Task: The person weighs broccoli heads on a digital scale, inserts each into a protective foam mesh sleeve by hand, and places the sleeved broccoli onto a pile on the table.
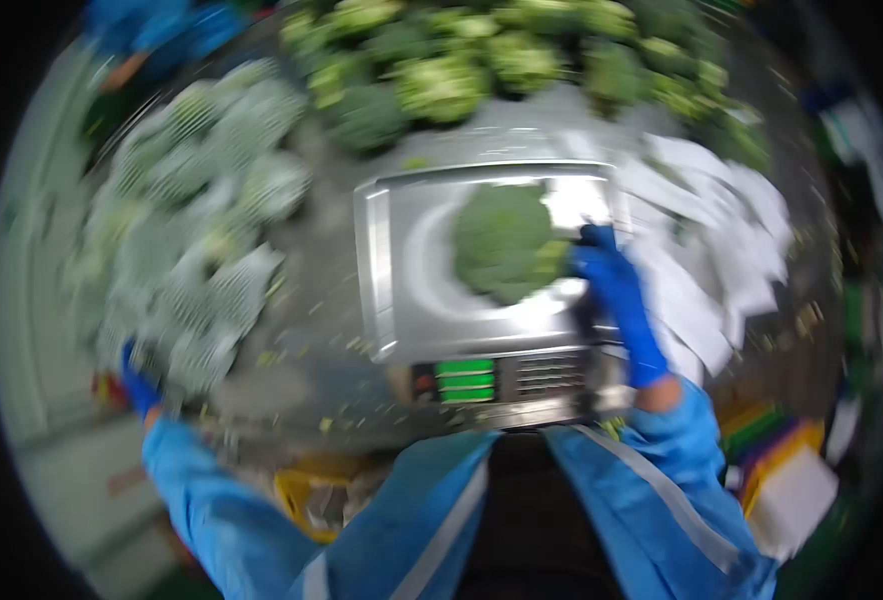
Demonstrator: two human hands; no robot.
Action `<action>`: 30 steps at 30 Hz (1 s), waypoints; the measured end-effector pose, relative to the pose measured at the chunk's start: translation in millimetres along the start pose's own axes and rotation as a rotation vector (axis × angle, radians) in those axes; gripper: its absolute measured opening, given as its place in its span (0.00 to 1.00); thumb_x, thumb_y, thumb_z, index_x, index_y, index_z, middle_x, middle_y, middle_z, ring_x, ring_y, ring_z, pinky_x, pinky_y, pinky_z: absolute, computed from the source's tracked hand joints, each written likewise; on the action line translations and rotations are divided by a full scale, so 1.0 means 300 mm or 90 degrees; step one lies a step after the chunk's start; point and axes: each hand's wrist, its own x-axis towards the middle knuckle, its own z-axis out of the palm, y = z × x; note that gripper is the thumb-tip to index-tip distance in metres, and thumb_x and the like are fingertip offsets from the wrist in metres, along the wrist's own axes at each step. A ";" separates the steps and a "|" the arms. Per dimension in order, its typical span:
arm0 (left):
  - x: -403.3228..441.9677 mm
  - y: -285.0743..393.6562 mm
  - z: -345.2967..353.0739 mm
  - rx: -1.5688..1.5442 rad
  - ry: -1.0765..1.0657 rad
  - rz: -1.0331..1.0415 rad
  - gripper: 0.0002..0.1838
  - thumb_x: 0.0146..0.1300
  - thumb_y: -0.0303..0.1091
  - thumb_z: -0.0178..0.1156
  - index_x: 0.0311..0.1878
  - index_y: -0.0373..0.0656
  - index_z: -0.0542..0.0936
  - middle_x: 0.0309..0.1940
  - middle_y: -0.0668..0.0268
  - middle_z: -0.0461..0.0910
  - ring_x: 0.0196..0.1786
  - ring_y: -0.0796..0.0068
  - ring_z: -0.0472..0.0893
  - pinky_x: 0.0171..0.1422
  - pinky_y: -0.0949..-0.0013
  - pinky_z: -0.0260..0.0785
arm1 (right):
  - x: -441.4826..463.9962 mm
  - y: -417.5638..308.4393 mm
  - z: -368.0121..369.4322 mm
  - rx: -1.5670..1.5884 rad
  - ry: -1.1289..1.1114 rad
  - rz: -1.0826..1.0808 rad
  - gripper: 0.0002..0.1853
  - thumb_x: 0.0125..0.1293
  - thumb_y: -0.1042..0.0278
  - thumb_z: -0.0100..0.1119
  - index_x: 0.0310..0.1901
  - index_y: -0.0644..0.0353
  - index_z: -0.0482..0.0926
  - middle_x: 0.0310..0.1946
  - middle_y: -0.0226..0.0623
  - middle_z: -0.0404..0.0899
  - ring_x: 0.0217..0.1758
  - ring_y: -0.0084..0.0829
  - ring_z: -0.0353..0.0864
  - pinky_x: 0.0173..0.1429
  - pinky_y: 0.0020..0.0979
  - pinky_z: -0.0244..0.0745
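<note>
A green broccoli head (504, 243) lies on the steel tray of a scale (386, 290), whose green display faces me. My right hand (611, 285), in a blue glove, is over the tray's right edge, close beside the broccoli's stem side; its fingers are blurred and I cannot make out whether they touch it. Far to the left, my left hand (139, 380), also gloved in blue, is at the lower edge of a pile of white netted wraps (186, 290). Its fingers are smeared by motion.
Many broccoli heads (441, 88) are heaped behind the scale. White strips (706, 240) lie in a pile right of it. A yellow container (306, 495) is below the table's near edge. Another person's blue-clad arm (161, 30) shows at the upper left.
</note>
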 end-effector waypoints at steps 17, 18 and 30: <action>-0.548 -0.065 0.403 -0.171 0.203 -0.094 0.18 0.60 0.44 0.55 0.50 0.45 0.77 0.48 0.65 0.79 0.44 0.64 0.79 0.46 0.65 0.70 | -0.381 0.411 -0.994 -0.372 0.323 0.065 0.21 0.58 0.75 0.60 0.54 0.65 0.73 0.50 0.49 0.74 0.53 0.41 0.74 0.61 0.34 0.65; -0.563 -0.067 0.488 -0.161 0.115 -0.024 0.18 0.62 0.43 0.52 0.51 0.43 0.76 0.50 0.64 0.78 0.51 0.63 0.78 0.50 0.64 0.69 | -0.398 0.315 -0.919 -0.519 0.345 -0.076 0.15 0.60 0.75 0.58 0.49 0.65 0.75 0.45 0.43 0.76 0.49 0.32 0.75 0.54 0.30 0.70; -1.388 0.645 1.709 -0.202 -0.612 0.093 0.27 0.51 0.32 0.68 0.54 0.33 0.72 0.44 0.60 0.79 0.44 0.74 0.79 0.48 0.71 0.72 | -0.336 -0.327 -0.068 -0.084 0.122 -0.150 0.15 0.57 0.71 0.64 0.46 0.62 0.73 0.41 0.33 0.75 0.43 0.24 0.74 0.49 0.25 0.70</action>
